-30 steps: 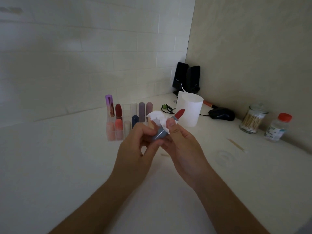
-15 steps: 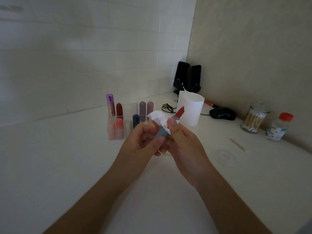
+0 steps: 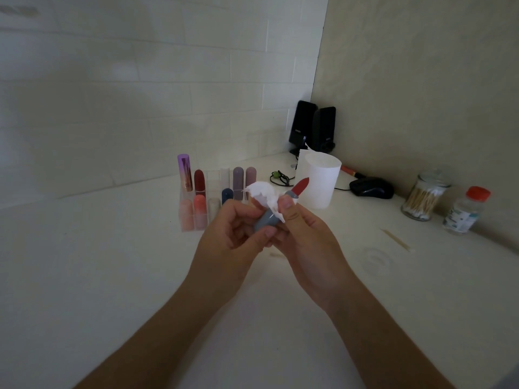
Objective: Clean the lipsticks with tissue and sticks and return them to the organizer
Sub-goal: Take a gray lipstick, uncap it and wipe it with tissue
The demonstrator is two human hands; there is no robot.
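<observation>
left hand: fingers curled round the base of an uncapped grey-blue plastic lipstick, held in the air and tilted up to the right, just in front of the organizer. right hand: thumb pinches a crumpled white tissue against the upper barrel. Its fingers are behind the tube, mostly hidden.

Step, as I read it: wiping the barrel and collar with the tissue, mid-clean. Not yet returned.

Next likely needs: turn the tube in the left grip so the tissue covers the whole collar, and keep the paper off the bullet because it would smear. Then retract, cap and slot it. I can't spot the cap.

Lipstick look: red bullet fully wound out, slanted tip, looks intact. Grey collar under it, smooth glossy barrel. Can't tell about residue at this resolution.

Beyond the hands: clear acrylic gridded organizer on the white counter holds capped lipsticks upright, with some cells open. Thin wooden stick lies well to the right, untouched. White tissue roll stands behind, and a glass jar of cotton swabs is by the wall.
</observation>
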